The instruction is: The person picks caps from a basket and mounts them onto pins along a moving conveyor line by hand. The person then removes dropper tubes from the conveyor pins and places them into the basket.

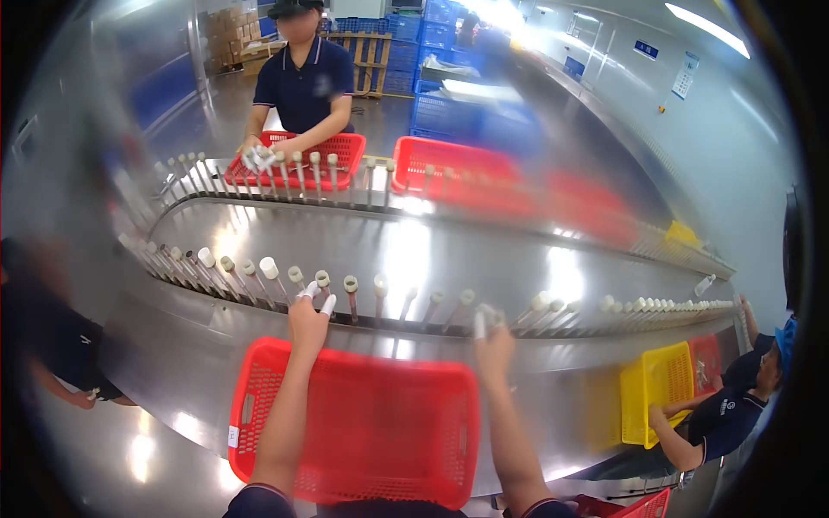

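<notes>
My left hand reaches past the red basket to the near row of upright posts. White covers sit on its fingertips. Its thumb and a finger are apart, just below a post with a pale round top, and I see nothing held between them. My right hand is farther right along the same row, its fingers smeared by motion. Pale shapes at its fingertips are too blurred to tell covers from a held piece. Left of my left hand, a few posts carry taller white caps.
The posts stand in a looped track around a shiny metal table. Across it, a person handles white pieces over a red basket. Another person at the right holds a yellow basket. Someone in dark clothes stands at the left.
</notes>
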The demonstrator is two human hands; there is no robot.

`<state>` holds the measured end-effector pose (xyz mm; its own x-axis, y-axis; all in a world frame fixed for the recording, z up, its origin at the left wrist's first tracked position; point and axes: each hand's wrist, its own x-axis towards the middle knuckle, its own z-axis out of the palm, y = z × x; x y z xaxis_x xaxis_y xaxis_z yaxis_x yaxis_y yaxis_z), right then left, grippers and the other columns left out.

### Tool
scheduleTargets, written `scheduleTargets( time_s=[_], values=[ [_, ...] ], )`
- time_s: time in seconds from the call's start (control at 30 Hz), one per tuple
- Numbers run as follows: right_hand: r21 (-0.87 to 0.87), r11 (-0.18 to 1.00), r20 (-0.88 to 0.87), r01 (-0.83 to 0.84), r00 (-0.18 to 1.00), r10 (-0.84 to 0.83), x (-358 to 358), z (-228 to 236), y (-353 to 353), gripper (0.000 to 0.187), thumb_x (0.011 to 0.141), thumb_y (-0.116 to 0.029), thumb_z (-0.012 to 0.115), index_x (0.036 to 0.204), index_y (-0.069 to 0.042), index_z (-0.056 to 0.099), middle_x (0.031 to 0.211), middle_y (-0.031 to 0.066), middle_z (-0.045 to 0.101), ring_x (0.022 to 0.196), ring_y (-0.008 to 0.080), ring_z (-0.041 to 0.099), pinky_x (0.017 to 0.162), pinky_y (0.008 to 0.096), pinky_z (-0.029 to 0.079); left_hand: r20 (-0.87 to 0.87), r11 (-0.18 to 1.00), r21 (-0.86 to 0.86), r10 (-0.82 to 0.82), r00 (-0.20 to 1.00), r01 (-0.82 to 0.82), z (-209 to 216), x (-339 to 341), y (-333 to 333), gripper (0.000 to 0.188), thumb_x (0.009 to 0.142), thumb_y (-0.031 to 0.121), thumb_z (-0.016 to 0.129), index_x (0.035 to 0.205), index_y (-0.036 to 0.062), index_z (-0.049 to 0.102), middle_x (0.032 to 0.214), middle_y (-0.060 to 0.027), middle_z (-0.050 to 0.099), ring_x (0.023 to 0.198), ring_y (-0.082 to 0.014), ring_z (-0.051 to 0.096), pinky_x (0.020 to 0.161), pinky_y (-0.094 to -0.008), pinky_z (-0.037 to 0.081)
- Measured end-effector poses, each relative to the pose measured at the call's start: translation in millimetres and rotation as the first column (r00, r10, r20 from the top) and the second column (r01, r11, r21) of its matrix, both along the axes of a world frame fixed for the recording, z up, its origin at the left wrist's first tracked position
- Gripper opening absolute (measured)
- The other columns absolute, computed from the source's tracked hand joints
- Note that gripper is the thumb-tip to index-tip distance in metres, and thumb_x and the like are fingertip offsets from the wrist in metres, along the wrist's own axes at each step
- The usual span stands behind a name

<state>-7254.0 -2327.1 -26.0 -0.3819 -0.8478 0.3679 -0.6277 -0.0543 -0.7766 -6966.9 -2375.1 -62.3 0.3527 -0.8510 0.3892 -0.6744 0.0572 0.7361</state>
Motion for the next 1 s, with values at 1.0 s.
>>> scheduleTargets(
  time_s=[1.0],
  values=[
    [0.105,0.775,0.05,-0.623,0.782,0.622,-109.2,-77.2,9.0,0.025,0.08,-0.018,0.06,0.097,-0.001,0.055,0.097,0.01,0.057,0.09,0.017,0.054,0.08,0.0288,0.041,-0.216,0.813,-0.478,-0.475,0.853,0.331,7.7,-181.9,-9.7,0.023,0.081,0.002,0.051,0.104,-0.0018,0.051,0.095,-0.0101,0.06,0.088,-0.0158,0.058,0.078,-0.0257,0.044]
  ],
)
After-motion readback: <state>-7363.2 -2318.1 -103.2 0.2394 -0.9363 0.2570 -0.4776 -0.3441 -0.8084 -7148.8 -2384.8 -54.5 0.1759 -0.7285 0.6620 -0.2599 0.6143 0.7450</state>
